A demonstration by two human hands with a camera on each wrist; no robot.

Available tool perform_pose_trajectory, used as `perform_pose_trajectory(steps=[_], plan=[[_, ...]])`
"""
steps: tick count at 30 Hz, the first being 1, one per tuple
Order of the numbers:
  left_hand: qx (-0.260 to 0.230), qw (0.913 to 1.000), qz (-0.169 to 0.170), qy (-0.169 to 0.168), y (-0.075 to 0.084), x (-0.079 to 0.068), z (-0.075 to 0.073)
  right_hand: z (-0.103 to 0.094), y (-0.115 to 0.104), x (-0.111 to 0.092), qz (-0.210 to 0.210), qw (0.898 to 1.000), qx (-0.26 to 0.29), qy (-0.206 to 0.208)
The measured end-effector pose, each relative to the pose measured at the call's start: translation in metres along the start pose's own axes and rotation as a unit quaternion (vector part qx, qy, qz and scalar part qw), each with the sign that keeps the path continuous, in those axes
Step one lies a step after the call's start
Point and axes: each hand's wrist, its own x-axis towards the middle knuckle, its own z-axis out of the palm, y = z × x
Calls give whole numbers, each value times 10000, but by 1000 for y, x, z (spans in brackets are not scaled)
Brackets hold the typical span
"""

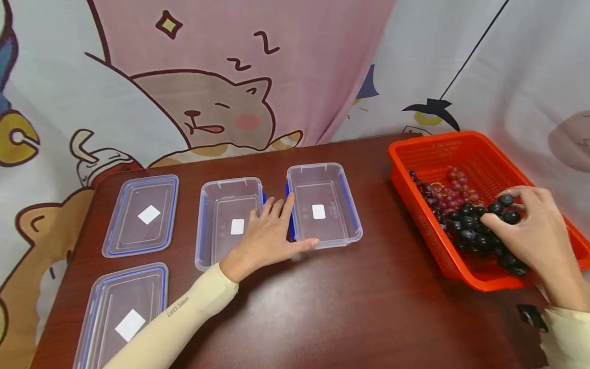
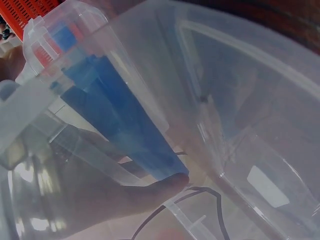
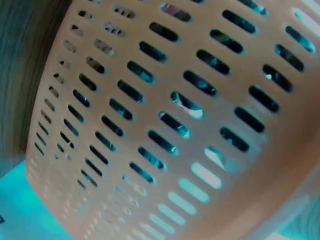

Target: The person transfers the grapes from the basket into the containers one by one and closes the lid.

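My right hand (image 1: 539, 225) reaches into the red basket (image 1: 461, 274) and holds some dark grapes (image 1: 495, 208) between thumb and fingers. More dark grapes lie under it, with a bunch of red grapes (image 1: 456, 192) farther back in the basket. In the right wrist view the slotted basket wall (image 3: 165, 115) fills most of the picture. My left hand (image 1: 267, 233) spreads its fingers over the gap between two clear plastic boxes with blue clips. Its thumb lies at the near rim of the right box (image 1: 318, 184), and its other fingers overlap the left box (image 1: 230, 192).
Two clear lids, the far lid (image 1: 159, 233) and the near lid (image 1: 110, 307), lie on the brown table (image 1: 369, 307) at the left; my left forearm crosses the near one. White square labels show on boxes and lids. A cartoon-printed cloth (image 1: 318, 72) hangs behind the table.
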Motion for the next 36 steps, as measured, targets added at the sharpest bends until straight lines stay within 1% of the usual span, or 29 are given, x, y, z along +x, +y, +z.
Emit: perform_pose_trajectory(steps=[4, 9, 11, 16, 18, 23, 27, 30, 32, 36], plan=[[22, 10000, -9, 58, -1, -1, -1, -1, -3, 4, 32, 10000, -52, -3], [-37, 10000, 3, 47, -1, -1, -2, -5, -5, 5, 30, 9999, -116, 58], [-35, 10000, 16, 62, -1, -1, -2, -7, -7, 5, 17, 9998, -49, 169], [-37, 9999, 38, 120, -2, -2, -3, -12, -12, 5, 28, 9973, 219, 697], [-52, 9999, 7, 93, -3, -3, -3, -13, -15, 4, 3, 9961, 336, 810], [-57, 10000, -16, 35, -3, -4, -2, -11, -21, 1, -17, 9924, 755, 971], [18, 10000, 30, 48, -1, -2, -1, -10, -26, -1, 7, 9871, 1053, 1206], [60, 10000, 47, 50, 0, -1, -1, -11, -30, -2, -28, 9837, 1147, 1383], [6, 9999, 88, 55, 0, 0, 0, -12, -31, -2, -68, 9825, 1117, 1491], [-46, 10000, 30, 11, -4, -3, -3, -7, -35, 2, -112, 9810, 1182, 1537]])
